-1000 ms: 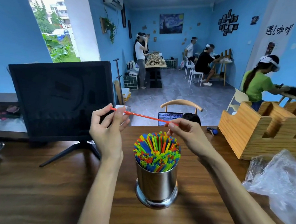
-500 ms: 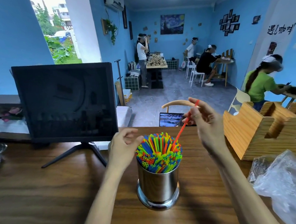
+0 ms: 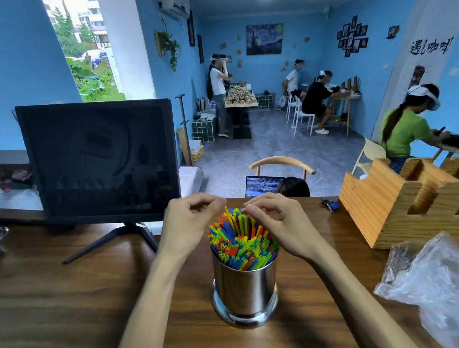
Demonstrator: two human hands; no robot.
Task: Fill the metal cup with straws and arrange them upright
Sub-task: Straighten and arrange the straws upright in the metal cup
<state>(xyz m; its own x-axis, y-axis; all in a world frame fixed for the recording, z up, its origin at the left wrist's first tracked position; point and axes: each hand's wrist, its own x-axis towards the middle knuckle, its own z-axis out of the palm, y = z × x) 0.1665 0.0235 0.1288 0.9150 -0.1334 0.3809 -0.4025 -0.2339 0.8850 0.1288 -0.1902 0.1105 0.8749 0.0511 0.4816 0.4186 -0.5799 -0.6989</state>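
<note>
A shiny metal cup (image 3: 244, 287) stands on the wooden table (image 3: 70, 302), packed with upright straws (image 3: 242, 243) in blue, green, yellow, orange and red. My left hand (image 3: 188, 224) hovers just left of the straw tops, fingers loosely curled, with nothing in it. My right hand (image 3: 281, 223) arches over the bundle's right side. Its thumb and forefinger tips meet at the far straw tops. Whether they pinch a straw there is hidden. The red straw can no longer be told from the others.
A dark monitor (image 3: 100, 159) on a stand sits at the back left. A wooden slotted holder (image 3: 400, 204) stands at the right, with a crumpled clear plastic bag (image 3: 442, 290) in front of it. Several people work at tables behind.
My right hand lowered the red straw into the cup and came down onto the straw tops. My left hand, which let go of that straw earlier, rose beside the bundle.
</note>
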